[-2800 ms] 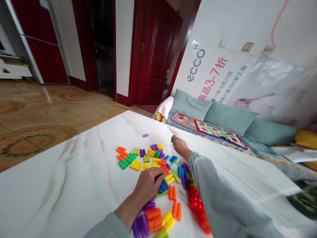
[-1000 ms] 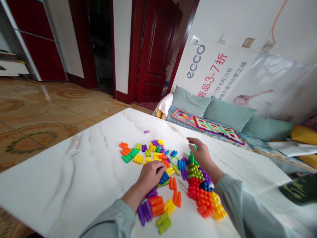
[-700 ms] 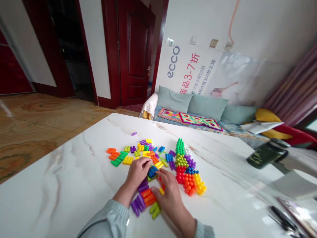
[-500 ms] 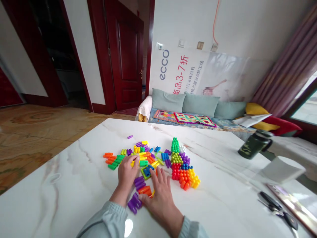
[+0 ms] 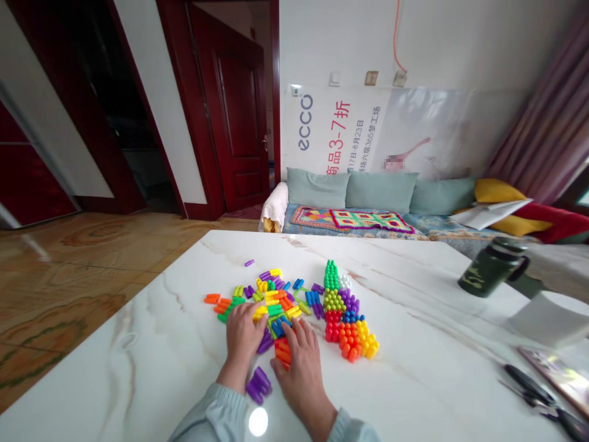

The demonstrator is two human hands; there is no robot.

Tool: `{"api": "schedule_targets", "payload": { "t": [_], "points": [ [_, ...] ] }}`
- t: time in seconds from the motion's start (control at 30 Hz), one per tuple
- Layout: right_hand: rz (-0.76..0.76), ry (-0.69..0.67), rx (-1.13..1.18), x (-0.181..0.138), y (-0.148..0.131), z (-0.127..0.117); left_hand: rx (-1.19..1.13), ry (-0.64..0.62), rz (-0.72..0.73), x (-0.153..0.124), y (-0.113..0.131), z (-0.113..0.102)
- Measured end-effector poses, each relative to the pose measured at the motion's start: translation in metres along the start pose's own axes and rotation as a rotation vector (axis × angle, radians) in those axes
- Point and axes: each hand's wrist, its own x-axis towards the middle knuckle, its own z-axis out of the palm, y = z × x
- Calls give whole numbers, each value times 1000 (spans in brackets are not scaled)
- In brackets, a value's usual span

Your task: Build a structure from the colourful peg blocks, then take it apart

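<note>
A pile of bullet-shaped plastic building blocks in several colours lies on the white table. My left hand (image 5: 243, 334) is at the pile's near left, thumb and fingers closed about a yellow block (image 5: 260, 312). To its right, my right hand (image 5: 301, 362) rests with fingers spread, the fingertips by a blue block (image 5: 278, 328). Between thumb and index finger an orange block (image 5: 282, 351) shows, partly covered. Purple blocks (image 5: 259, 385) lie between my wrists. Rows of blocks stand upright in colour groups right of the pile, among them a red group (image 5: 332, 325) and a green group (image 5: 331, 275).
The marble-patterned table (image 5: 151, 344) carries a dark green mug (image 5: 493, 268), a white box-like object (image 5: 552, 319), scissors (image 5: 534, 390) and a flat phone-like object (image 5: 556, 374) at right. A single purple block (image 5: 249, 263) lies far off. A sofa (image 5: 368, 224) stands beyond.
The view has shifted, so the scene sits slightly differently. My left hand has drawn nearer to me over the pile. My right hand stays spread, its thumb now beside the orange block.
</note>
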Motion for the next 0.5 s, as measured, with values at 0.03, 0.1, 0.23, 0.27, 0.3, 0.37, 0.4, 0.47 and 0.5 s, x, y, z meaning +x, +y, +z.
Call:
{"api": "schedule_targets", "payload": {
  "t": [0.03, 0.1, 0.23, 0.27, 0.3, 0.37, 0.4, 0.47, 0.5],
  "points": [
    [-5, 11, 6, 0, 1, 0, -20, -9, -2, 0, 2, -3],
    [-17, 24, 15, -1, 3, 1, -53, -2, -18, -1, 6, -6],
    [-37, 31, 29, -1, 9, 2, -104, 66, -59, -4, 11, -8],
    [-42, 34, 31, -1, 10, 3, -115, 83, -65, -4, 12, -8],
    [-46, 39, 32, -2, 11, 4, -124, 97, -71, -3, 12, -7],
    [-48, 50, 32, -2, 13, 5, -124, 94, -89, 2, 12, -6],
    [-48, 55, 32, -2, 13, 5, -115, 81, -100, 6, 11, -6],
    [-47, 56, 38, -2, 13, 5, -92, 33, -109, 19, 8, -4],
    [-46, 54, 44, -2, 12, 4, -79, 8, -108, 27, 6, -2]
  ]
}}
